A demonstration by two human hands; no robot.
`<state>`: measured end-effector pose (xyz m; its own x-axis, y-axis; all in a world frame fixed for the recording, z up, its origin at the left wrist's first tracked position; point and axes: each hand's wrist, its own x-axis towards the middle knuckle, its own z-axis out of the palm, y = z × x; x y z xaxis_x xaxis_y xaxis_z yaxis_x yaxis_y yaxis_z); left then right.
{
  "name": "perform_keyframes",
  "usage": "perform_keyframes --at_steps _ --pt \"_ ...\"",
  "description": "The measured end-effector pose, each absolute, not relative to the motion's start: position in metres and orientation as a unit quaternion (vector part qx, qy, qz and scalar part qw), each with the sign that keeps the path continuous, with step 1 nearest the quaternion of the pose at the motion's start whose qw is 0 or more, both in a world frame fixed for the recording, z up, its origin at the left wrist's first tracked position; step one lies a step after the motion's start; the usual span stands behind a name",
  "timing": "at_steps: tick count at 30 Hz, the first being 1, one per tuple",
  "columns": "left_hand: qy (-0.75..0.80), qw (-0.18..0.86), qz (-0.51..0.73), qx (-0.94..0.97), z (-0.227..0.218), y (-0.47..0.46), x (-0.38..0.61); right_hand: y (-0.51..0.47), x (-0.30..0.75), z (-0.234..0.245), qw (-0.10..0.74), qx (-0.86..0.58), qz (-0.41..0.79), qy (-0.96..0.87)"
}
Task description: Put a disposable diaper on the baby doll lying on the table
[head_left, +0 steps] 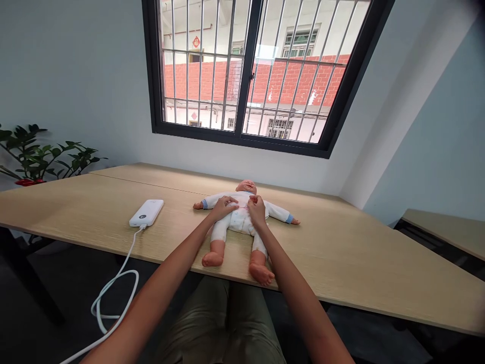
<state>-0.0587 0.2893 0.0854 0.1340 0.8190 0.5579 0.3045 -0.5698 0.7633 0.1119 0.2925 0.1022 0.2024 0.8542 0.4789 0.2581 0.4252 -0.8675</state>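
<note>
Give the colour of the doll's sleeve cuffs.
Light blue cuffs, clearest in the head view.

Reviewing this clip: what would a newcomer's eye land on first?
A baby doll in a white sleepsuit lies face-up on a pale wooden table, the left hand and right hand at its chest. Beyond, a barred window shows red brick; a white power bank sits left of the doll.

A white power bank point(146, 213) lies on the wood table point(341, 263); its white cord point(132, 247) hangs down past the edge; a green plant point(45, 156) stands far left; a window point(242, 136) with metal bars shows a red brick wall point(288, 78) — another table point(443, 227) sits right.
</note>
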Motion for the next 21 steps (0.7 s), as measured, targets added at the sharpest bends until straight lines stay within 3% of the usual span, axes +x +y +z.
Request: perform_keyframes --at_steps 21 --pt "0.392 0.266 0.565 0.676 0.085 0.2945 -0.0557 0.2881 0.1112 0.1057 0.601 -0.485 0.257 -0.581"
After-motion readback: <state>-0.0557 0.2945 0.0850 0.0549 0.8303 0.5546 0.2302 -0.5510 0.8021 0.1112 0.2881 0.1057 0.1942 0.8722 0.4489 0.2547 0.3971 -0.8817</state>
